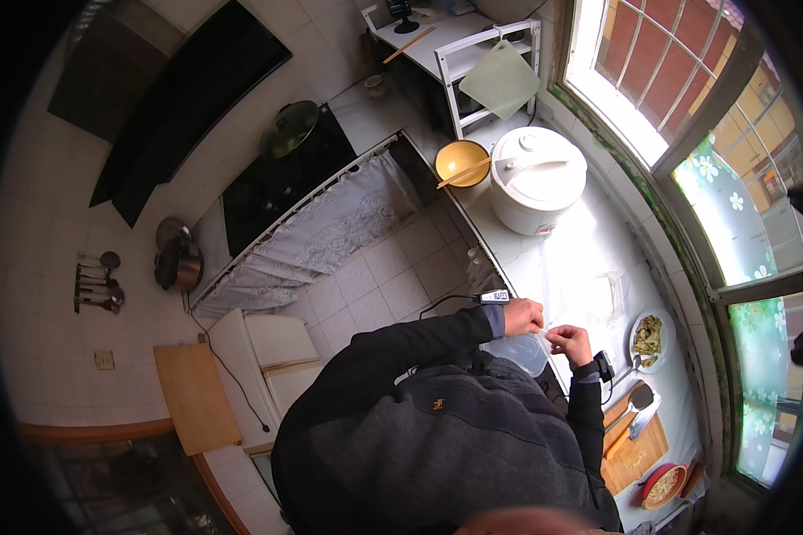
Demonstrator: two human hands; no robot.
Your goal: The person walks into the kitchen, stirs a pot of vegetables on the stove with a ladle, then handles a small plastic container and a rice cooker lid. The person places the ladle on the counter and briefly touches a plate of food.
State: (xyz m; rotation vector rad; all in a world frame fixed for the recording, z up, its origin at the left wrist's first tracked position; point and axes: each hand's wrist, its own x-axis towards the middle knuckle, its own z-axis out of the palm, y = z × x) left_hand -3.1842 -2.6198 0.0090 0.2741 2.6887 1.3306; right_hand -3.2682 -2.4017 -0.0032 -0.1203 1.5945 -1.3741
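At the counter's front edge my left hand [523,316] and my right hand [570,344] come close together, fingertips pinching the rim of a clear plastic lid or shallow container [518,353]. This piece is held low against my body, partly hidden by my sleeve and torso. Beyond my hands a clear rectangular plastic container [605,295] lies on the bright counter. Right of it, a white plate [666,341] carries cooked food [647,336], with a metal spoon [630,366] beside it.
A white rice cooker [539,174] and a yellow bowl [462,164] with chopsticks stand at the counter's far end. Nearer lie a wooden cutting board [649,445], a spatula [640,396], a knife [617,443] and a red bowl [662,486]. A lidded pan [290,129] sits on the black stove.
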